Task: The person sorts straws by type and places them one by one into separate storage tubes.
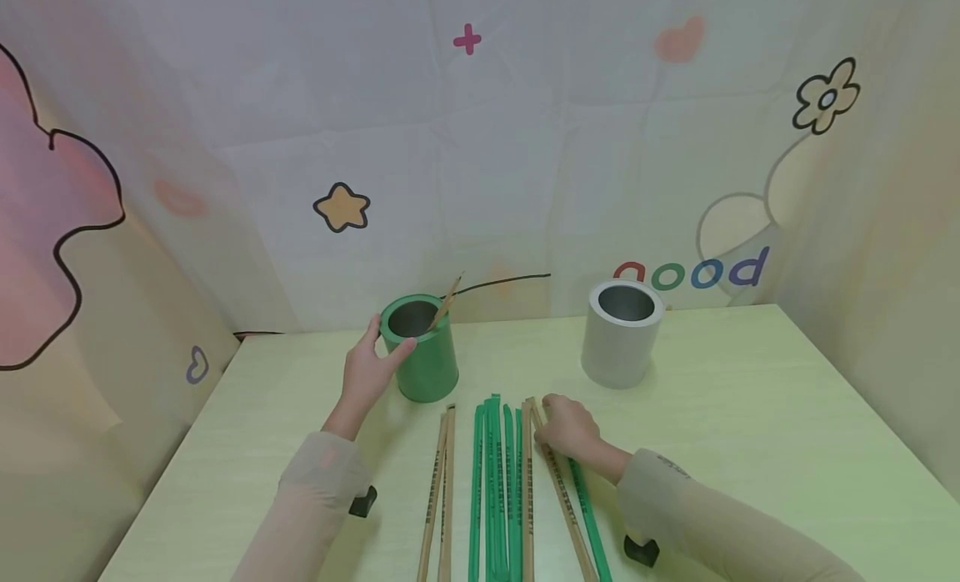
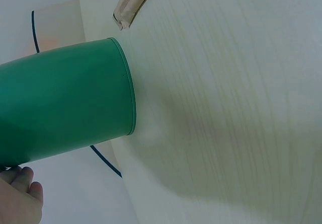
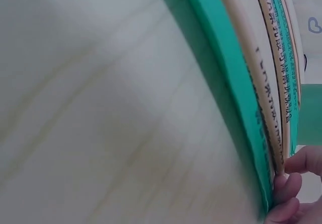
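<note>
A green cup (image 1: 429, 367) stands at the back of the table, and my left hand (image 1: 367, 375) grips its left side, thumb at the front. One brown paper-wrapped straw (image 1: 448, 300) leans out of its mouth. In the left wrist view the green cup (image 2: 70, 100) fills the left side, with curled fingertips (image 2: 27, 181) below it. Toward the right, my right hand (image 1: 572, 425) pinches the far end of a printed brown straw (image 1: 562, 490). Beside that lies a green straw (image 1: 589, 519), its far end hidden under the hand; in the right wrist view the fingertips (image 3: 288, 186) overlap both.
Several green straws (image 1: 492, 490) lie side by side mid-table, a brown straw (image 1: 527, 499) along their right. Two more brown straws (image 1: 447, 494) lie left of them. A white cup (image 1: 621, 340) stands at the back right. A printed cloth (image 1: 495, 165) hangs behind the table.
</note>
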Available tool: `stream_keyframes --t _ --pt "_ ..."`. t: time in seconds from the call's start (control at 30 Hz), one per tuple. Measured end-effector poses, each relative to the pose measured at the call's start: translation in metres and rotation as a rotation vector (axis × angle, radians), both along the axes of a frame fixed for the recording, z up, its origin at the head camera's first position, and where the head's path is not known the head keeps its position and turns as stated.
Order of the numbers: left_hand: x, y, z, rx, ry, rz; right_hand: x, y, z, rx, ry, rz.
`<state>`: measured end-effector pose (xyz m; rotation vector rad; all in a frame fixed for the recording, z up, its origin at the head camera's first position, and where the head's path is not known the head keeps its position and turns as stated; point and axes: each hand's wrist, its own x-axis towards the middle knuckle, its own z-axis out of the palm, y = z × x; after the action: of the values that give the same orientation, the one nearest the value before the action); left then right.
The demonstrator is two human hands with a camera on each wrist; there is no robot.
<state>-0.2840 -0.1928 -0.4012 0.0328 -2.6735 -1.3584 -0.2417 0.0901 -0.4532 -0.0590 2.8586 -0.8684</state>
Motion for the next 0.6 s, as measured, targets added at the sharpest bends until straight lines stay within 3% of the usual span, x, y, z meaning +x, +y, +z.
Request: stream_keyframes --t 0.3,0.6 --pt "-0.0004 -0.0002 -0.0017 0.0 0.001 -0.002 -0.001 0.0016 -0.0018 -0.036 0.005 0.001" --pt "0.0 -0.0004 -0.001 -0.003 0.011 -0.005 -0.0038 0.008 0.0013 -0.238 -0.022 -0.041"
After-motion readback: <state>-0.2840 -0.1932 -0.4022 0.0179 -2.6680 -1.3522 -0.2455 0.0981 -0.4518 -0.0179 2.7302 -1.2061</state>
